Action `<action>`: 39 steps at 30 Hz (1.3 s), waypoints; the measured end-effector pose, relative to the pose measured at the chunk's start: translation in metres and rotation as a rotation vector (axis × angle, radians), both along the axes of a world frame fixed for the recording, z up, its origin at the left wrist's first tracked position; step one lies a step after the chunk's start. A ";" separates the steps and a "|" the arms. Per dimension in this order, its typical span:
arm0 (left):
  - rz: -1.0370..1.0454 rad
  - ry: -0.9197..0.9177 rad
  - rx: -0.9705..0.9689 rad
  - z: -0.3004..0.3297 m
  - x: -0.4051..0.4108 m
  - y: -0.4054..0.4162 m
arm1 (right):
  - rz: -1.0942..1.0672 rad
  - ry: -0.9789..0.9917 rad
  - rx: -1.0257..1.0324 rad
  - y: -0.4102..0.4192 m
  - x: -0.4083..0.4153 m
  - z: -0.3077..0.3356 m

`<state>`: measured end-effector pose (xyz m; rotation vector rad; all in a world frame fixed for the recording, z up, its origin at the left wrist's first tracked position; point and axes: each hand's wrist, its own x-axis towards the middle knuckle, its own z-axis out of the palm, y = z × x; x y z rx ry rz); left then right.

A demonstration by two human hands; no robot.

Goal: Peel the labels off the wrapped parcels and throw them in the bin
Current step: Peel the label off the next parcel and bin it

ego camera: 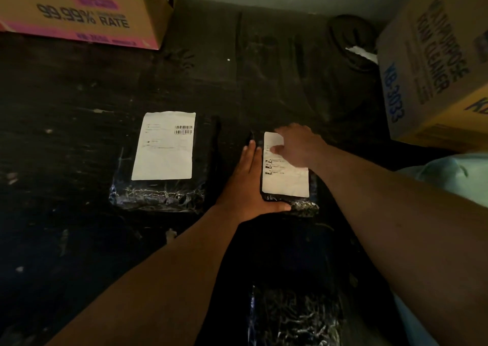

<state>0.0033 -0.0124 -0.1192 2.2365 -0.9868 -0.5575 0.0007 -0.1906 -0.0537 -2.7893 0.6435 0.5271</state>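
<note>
Two black plastic-wrapped parcels lie on a dark floor. The left parcel [161,195] carries a large white label [163,147] with barcodes, lying flat. The right parcel [303,205] is smaller and bears a white label [286,179]. My left hand [248,181] lies flat against that parcel's left side, thumb along its near edge, holding it steady. My right hand [298,144] rests on the label's upper part, fingers curled at its top right corner. A third black wrapped parcel [295,316] with no label showing lies near me at the bottom.
A cardboard box [79,10] printed "99.99% RATE" stands at the back left. Another carton [433,62] stands at the right. A dark round bin [352,41] with a white scrap at its edge sits beside that carton. A pale wall runs behind.
</note>
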 end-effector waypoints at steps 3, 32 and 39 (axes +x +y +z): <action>0.008 -0.002 0.008 0.000 -0.001 -0.001 | -0.033 -0.077 -0.001 0.000 0.001 0.007; 0.007 0.011 0.097 0.010 -0.003 0.001 | 0.061 -0.198 0.122 0.028 -0.078 0.066; 0.004 -0.006 0.127 0.012 -0.003 0.000 | 0.069 -0.198 0.196 0.026 -0.086 0.091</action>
